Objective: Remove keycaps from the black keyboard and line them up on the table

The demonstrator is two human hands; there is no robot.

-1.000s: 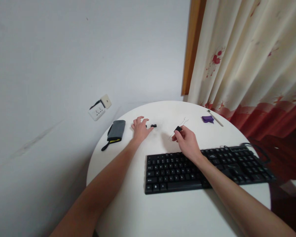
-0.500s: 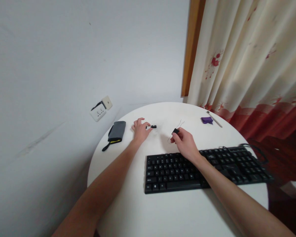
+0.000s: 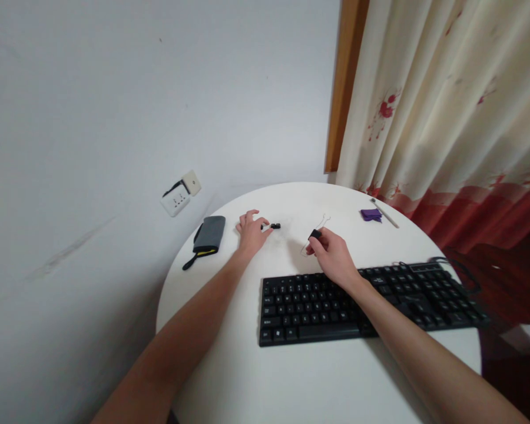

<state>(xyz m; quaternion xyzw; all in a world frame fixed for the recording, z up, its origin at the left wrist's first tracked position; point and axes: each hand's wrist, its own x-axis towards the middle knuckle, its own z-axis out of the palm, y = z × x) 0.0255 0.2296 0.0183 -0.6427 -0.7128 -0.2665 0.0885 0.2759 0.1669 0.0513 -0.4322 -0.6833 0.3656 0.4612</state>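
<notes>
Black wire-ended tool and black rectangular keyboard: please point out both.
Black wire-ended tool [image 3: 314, 234]: head view, on its dark body.
Black rectangular keyboard [image 3: 310, 307]: head view, on its letter keys.

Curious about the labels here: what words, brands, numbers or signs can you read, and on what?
No words or numbers read clearly.
Keyboard: white key markings, too small and blurred.
Bottom-row key: small pale sign, perhaps a window logo.
Black clip in the right hand: no lettering shows.

Right of the frame's centre, your right hand [image 3: 335, 254] grips a wire tool [image 3: 315, 234]; at centre, your left hand [image 3: 251, 234] curls beside small black pieces [image 3: 275, 226]. The keyboard [image 3: 309, 306] lies lower right.
</notes>
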